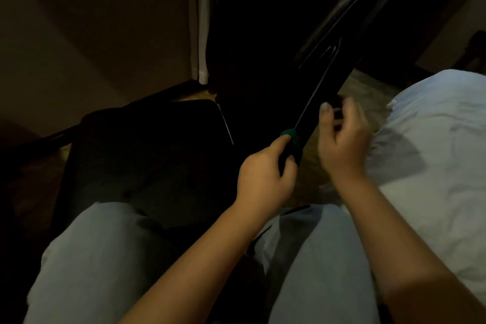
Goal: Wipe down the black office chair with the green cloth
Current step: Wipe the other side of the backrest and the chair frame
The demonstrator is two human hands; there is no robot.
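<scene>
The black office chair (263, 60) fills the dim middle of the view, its seat (147, 155) low at the left and a long glossy black part, probably an armrest or the edge of the backrest (323, 79), slanting up to the right; the light is too poor to tell which; the left hand (265, 179) is closed around the lower end of that part with the green cloth (292, 137) bunched under the thumb and fingers, only a small fold showing; the right hand (342, 144) hovers just beside the same edge, fingers loosely curled and half open, holding nothing that can be seen, and blurred; a white bed (434, 139) lies at the far right. To wipe well, I would keep the cloth wrapped round the edge, press evenly and slide in one long pass upward; the free hand should steady the chair so it does not swivel; refold the cloth to a clean face between passes.
</scene>
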